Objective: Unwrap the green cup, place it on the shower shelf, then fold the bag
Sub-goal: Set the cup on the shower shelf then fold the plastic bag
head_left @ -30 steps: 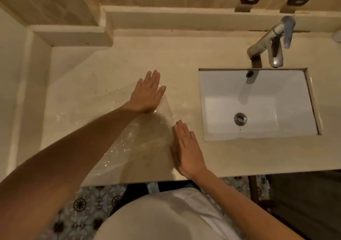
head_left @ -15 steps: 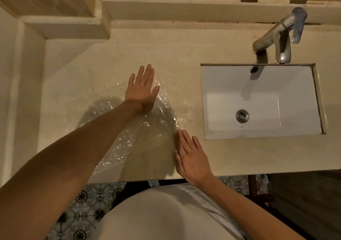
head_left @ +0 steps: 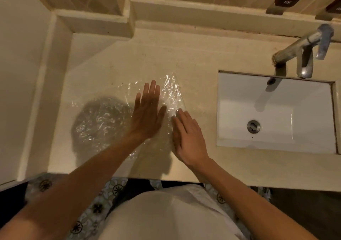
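A clear, crinkled plastic bag (head_left: 103, 121) lies spread flat on the beige countertop (head_left: 184, 55) left of the sink. My left hand (head_left: 147, 116) rests flat on the bag's middle, fingers together and extended. My right hand (head_left: 188, 136) lies flat on the bag's right edge, palm down, its fingertips close to my left thumb. Neither hand grips anything. No green cup is in view.
A white rectangular sink (head_left: 276, 110) with a drain is set into the counter at right, under a metal faucet (head_left: 302, 49). A raised ledge (head_left: 96, 22) runs along the back wall. The counter's front edge is just before my body; patterned floor tiles (head_left: 103, 199) show below.
My right hand slid forward along the bag's right edge toward my left hand. My left hand stayed flat on the bag. The camera view shifted.
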